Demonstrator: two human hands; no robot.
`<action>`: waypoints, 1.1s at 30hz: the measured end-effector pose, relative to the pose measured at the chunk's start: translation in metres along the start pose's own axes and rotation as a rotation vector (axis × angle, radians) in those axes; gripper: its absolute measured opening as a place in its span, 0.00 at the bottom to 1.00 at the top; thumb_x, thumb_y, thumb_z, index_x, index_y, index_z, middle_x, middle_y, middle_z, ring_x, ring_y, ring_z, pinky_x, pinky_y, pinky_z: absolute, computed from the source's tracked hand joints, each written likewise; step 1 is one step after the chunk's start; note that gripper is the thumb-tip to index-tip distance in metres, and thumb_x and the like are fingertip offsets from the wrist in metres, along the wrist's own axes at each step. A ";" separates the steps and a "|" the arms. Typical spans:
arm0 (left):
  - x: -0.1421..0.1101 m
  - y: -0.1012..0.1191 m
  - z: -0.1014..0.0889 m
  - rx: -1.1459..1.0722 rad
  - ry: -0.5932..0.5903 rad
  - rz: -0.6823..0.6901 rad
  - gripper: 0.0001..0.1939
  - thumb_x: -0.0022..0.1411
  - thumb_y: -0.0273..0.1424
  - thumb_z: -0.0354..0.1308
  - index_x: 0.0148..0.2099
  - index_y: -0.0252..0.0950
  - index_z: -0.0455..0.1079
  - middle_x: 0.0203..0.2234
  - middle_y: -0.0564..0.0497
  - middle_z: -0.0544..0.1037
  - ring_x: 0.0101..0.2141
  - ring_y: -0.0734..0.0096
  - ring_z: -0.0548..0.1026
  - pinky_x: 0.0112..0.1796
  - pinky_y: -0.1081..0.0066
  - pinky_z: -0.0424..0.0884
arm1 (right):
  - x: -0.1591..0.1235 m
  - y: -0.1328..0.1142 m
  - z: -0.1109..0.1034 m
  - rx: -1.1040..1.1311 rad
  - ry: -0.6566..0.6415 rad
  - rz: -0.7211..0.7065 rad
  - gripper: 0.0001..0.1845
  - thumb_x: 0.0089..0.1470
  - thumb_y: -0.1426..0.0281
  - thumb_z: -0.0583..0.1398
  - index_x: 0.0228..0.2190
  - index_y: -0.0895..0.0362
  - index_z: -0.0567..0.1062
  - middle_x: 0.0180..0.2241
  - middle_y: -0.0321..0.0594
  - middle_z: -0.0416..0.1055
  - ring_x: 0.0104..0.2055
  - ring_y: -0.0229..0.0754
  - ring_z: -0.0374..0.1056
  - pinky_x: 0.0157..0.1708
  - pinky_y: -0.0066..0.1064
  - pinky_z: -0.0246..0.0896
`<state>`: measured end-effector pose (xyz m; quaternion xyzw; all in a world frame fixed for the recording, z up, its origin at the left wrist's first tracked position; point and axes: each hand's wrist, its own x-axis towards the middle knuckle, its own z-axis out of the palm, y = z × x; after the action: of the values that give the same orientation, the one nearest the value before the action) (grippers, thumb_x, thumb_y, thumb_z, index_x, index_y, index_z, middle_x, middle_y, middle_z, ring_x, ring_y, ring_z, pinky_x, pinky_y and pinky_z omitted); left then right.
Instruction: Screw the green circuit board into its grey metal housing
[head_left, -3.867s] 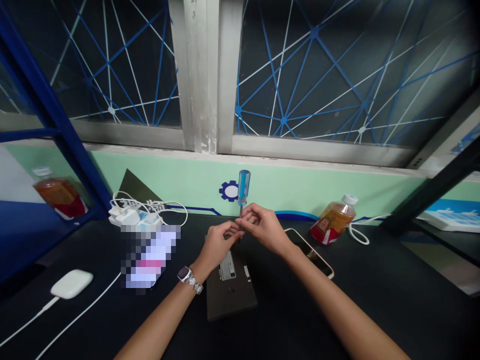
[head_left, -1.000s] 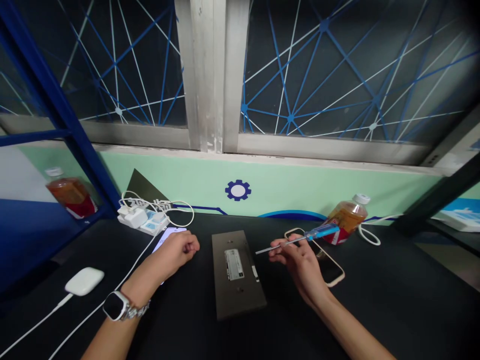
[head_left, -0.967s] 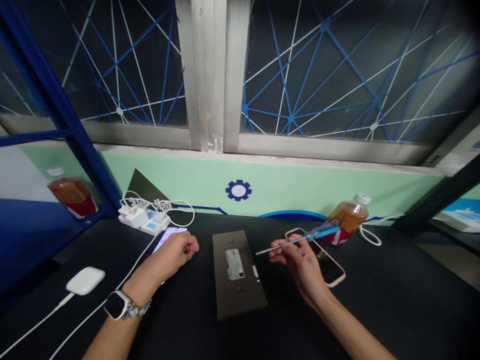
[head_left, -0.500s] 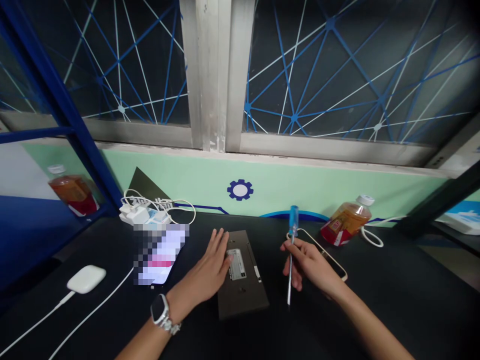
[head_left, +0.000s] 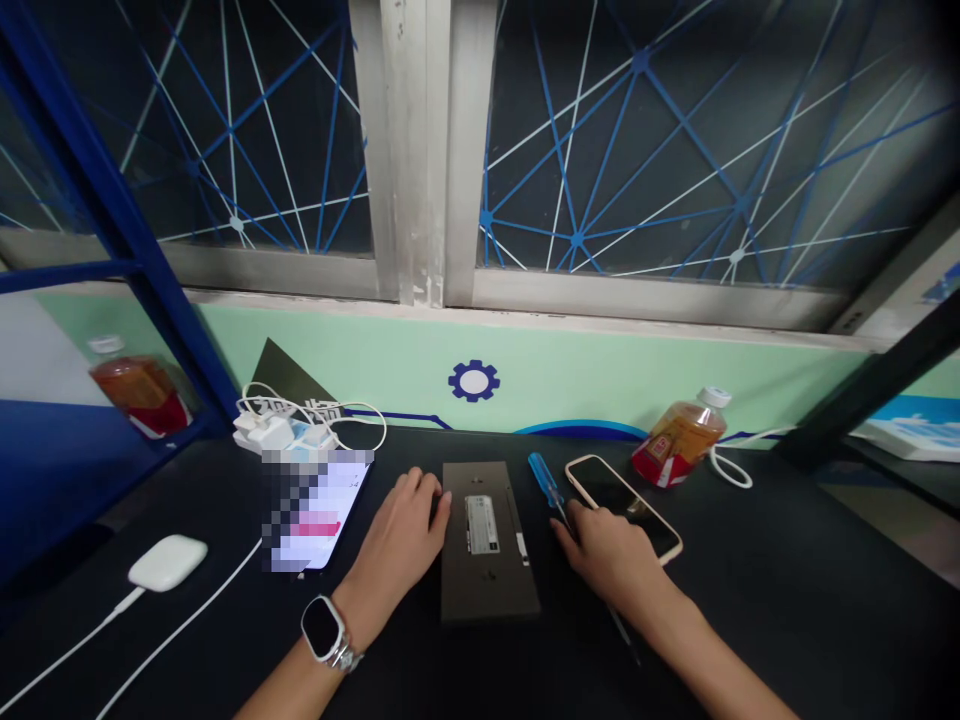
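Note:
A flat dark grey box point(head_left: 487, 545) with a white label lies on the black tabletop in front of me. My left hand point(head_left: 401, 535), a watch on its wrist, rests with its fingers curled against the box's left edge. My right hand point(head_left: 611, 560) lies palm down on the table to the right of the box, over the shaft of a blue-handled screwdriver point(head_left: 544, 480). The handle sticks out beyond the fingers and the tip shows near my forearm; whether the fingers grip the shaft is hidden.
A lit phone point(head_left: 319, 505) lies left of the box and a dark phone point(head_left: 622, 500) lies right of the screwdriver. Behind are a tea bottle point(head_left: 679, 440), a white charger block with cables point(head_left: 281, 435), a white case point(head_left: 166, 562) and a second bottle point(head_left: 139, 385).
My right hand has lowered the screwdriver from upright to flat on the table. The left hand's fingers have drawn back from the box top to its left edge.

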<state>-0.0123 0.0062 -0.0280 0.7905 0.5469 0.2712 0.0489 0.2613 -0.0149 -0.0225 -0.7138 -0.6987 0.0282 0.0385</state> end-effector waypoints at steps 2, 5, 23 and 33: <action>0.000 -0.002 0.002 0.043 -0.016 0.013 0.16 0.70 0.35 0.44 0.36 0.36 0.70 0.33 0.43 0.73 0.38 0.56 0.74 0.40 0.59 0.70 | -0.003 -0.006 -0.004 -0.080 0.100 -0.027 0.16 0.60 0.57 0.53 0.33 0.56 0.72 0.29 0.51 0.74 0.33 0.56 0.72 0.30 0.40 0.60; -0.001 -0.003 0.006 0.057 -0.042 0.017 0.17 0.70 0.34 0.43 0.37 0.36 0.71 0.33 0.42 0.74 0.38 0.56 0.74 0.40 0.60 0.69 | -0.007 -0.019 -0.008 -0.035 0.264 -0.181 0.19 0.60 0.55 0.52 0.37 0.56 0.73 0.38 0.54 0.71 0.42 0.59 0.67 0.39 0.46 0.59; 0.008 0.023 -0.034 -0.872 0.098 -0.244 0.23 0.70 0.45 0.43 0.35 0.34 0.70 0.31 0.47 0.74 0.35 0.64 0.71 0.36 0.69 0.65 | -0.019 -0.020 -0.024 0.924 0.308 -0.701 0.27 0.58 0.78 0.56 0.58 0.51 0.61 0.56 0.46 0.68 0.60 0.50 0.63 0.59 0.47 0.58; 0.000 0.016 -0.017 -1.382 -0.514 -0.554 0.27 0.57 0.45 0.63 0.52 0.34 0.67 0.33 0.47 0.74 0.29 0.69 0.72 0.25 0.75 0.68 | -0.008 -0.022 -0.012 0.751 0.425 -0.661 0.21 0.59 0.77 0.52 0.54 0.53 0.61 0.66 0.49 0.49 0.69 0.54 0.44 0.63 0.56 0.47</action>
<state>-0.0074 -0.0038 -0.0077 0.4538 0.4028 0.3366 0.7201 0.2400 -0.0231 -0.0089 -0.3833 -0.8046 0.1174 0.4381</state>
